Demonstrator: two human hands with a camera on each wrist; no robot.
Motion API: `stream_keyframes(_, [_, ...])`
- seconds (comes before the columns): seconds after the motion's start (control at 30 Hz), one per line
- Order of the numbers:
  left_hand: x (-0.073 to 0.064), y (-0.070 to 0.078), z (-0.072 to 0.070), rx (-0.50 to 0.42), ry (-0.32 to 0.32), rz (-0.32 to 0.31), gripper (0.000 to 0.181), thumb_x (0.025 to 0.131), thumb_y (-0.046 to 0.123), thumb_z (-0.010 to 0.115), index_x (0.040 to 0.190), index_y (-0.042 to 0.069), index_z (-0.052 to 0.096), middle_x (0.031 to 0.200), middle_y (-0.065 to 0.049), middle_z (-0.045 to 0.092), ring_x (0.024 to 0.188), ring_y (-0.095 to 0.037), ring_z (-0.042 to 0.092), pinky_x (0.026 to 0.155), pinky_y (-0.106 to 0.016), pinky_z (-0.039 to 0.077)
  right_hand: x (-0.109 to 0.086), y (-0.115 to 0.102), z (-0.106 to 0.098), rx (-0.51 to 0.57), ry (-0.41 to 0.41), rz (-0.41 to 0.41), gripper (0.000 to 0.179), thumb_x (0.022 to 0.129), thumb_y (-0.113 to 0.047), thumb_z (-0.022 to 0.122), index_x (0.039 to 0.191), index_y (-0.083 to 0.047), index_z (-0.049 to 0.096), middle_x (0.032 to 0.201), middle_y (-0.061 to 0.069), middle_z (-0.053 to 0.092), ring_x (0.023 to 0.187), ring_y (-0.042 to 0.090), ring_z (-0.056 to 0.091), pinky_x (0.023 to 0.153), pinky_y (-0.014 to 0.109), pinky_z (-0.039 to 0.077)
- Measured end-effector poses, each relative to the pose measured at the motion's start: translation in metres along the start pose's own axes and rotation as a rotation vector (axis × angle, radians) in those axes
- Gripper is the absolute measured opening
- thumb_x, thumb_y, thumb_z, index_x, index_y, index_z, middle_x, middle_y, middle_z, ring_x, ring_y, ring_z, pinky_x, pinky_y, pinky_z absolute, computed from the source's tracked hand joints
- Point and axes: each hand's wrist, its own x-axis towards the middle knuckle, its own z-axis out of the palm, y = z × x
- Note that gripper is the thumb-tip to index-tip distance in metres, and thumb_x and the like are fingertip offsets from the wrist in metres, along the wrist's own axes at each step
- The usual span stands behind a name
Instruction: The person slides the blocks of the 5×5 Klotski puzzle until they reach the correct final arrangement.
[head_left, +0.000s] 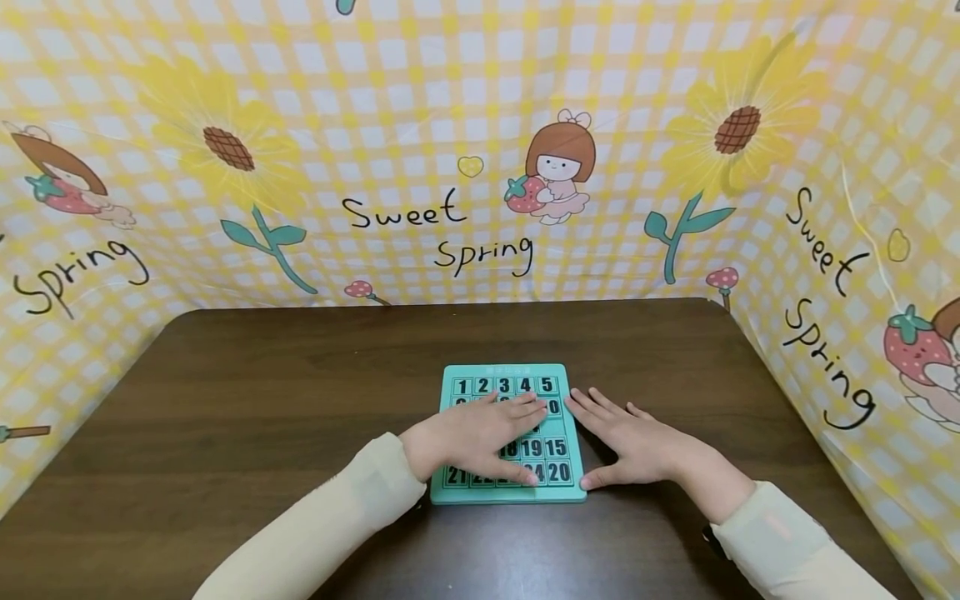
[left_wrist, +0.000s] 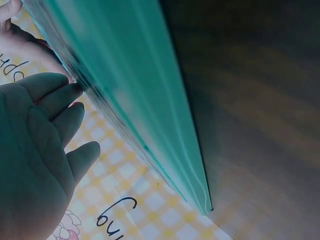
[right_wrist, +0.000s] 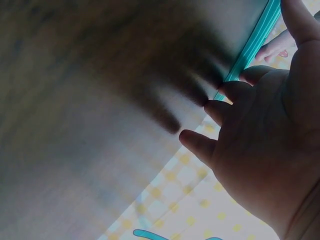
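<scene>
A teal number sliding puzzle with black numbers on square tiles lies flat on the table. Its top row reads 1 to 5, and a bare slot shows at the right end of the third row. My left hand spreads flat over the tiles, hiding several in the middle; in the left wrist view its palm and straight fingers sit along the puzzle's face. At the puzzle's right edge, my right hand has its fingers extended, fingertips and thumb tip right by the rim. The right wrist view shows these fingers spread apart low over the table.
The dark brown wooden table extends around the puzzle on every side. A yellow checked cloth with flowers and "Sweet Spring" lettering hangs behind the table and along both sides. Pale sleeves cover both forearms.
</scene>
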Motion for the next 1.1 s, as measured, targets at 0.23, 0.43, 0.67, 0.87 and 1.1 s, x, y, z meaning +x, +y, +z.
stream_keyframes(0.23, [0.002, -0.004, -0.001, -0.008, 0.011, -0.029, 0.094, 0.091, 0.076, 0.043, 0.160, 0.018, 0.020, 0.168, 0.003, 0.016, 0.156, -0.014, 0.010, 0.124, -0.053, 0.018, 0.002, 0.001, 0.002, -0.005, -0.004, 0.004, 0.109, 0.082, -0.069, 0.064, 0.162, -0.018, 0.011, 0.169, 0.003, 0.008, 0.156, 0.032, 0.005, 0.113, 0.073, 0.016])
stream_keyframes(0.43, [-0.007, -0.001, -0.001, -0.020, 0.002, -0.008, 0.091, 0.093, 0.073, 0.043, 0.160, 0.016, 0.019, 0.168, 0.002, 0.015, 0.156, -0.014, 0.009, 0.124, -0.054, 0.018, 0.002, 0.000, 0.002, 0.002, -0.009, 0.009, 0.109, 0.082, -0.069, 0.065, 0.162, -0.018, 0.011, 0.169, 0.003, 0.007, 0.156, 0.032, 0.004, 0.113, 0.073, 0.016])
stream_keyframes(0.67, [-0.022, 0.012, 0.004, -0.003, 0.022, 0.064, 0.089, 0.093, 0.072, 0.042, 0.160, 0.016, 0.022, 0.167, 0.001, 0.018, 0.155, -0.014, 0.012, 0.122, -0.055, 0.023, 0.000, 0.000, 0.001, -0.006, -0.001, 0.003, 0.109, 0.082, -0.069, 0.065, 0.162, -0.018, 0.012, 0.169, 0.004, 0.009, 0.156, 0.033, 0.005, 0.113, 0.073, 0.017])
stream_keyframes(0.87, [-0.028, 0.025, 0.010, 0.009, 0.037, 0.159, 0.088, 0.095, 0.072, 0.038, 0.159, 0.014, 0.024, 0.166, 0.001, 0.021, 0.155, -0.013, 0.015, 0.120, -0.054, 0.028, 0.000, 0.001, 0.000, -0.010, -0.002, 0.000, 0.108, 0.082, -0.070, 0.063, 0.162, -0.017, 0.012, 0.169, 0.005, 0.009, 0.156, 0.034, 0.005, 0.113, 0.074, 0.018])
stream_keyframes(1.1, [-0.027, 0.025, 0.012, -0.007, 0.022, 0.129, 0.088, 0.094, 0.072, 0.040, 0.159, 0.015, 0.025, 0.166, 0.002, 0.021, 0.155, -0.012, 0.014, 0.121, -0.053, 0.025, 0.001, 0.001, 0.000, -0.008, -0.001, 0.005, 0.108, 0.082, -0.069, 0.064, 0.162, -0.017, 0.012, 0.169, 0.004, 0.009, 0.156, 0.034, 0.006, 0.113, 0.074, 0.018])
